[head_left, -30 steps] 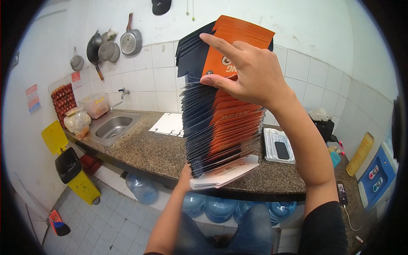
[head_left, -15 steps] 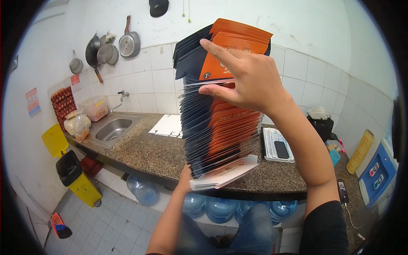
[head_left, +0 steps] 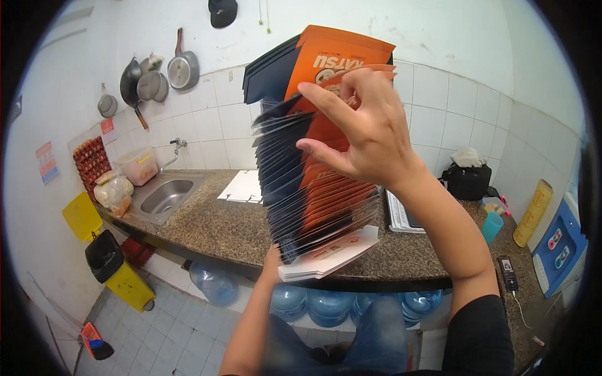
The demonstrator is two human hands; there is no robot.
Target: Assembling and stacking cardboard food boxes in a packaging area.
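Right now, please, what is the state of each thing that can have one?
Carton stack, fanned out
Left hand, partly hidden at stack's lower end
Right hand, thumb and forefinger apart
Yellow bin, lid open
Black handset, cable plugged in
Frying pan, hanging
Cap, hanging

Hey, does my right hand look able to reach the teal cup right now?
Probably yes: nothing visible stands between the teal cup and your right forearm, though your right hand would have to leave the cardboard stack.

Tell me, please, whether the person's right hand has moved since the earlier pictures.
Yes: the right hand has moved down against the white wall tiles; its index fingertip, earlier above their top edge's level, is now below.
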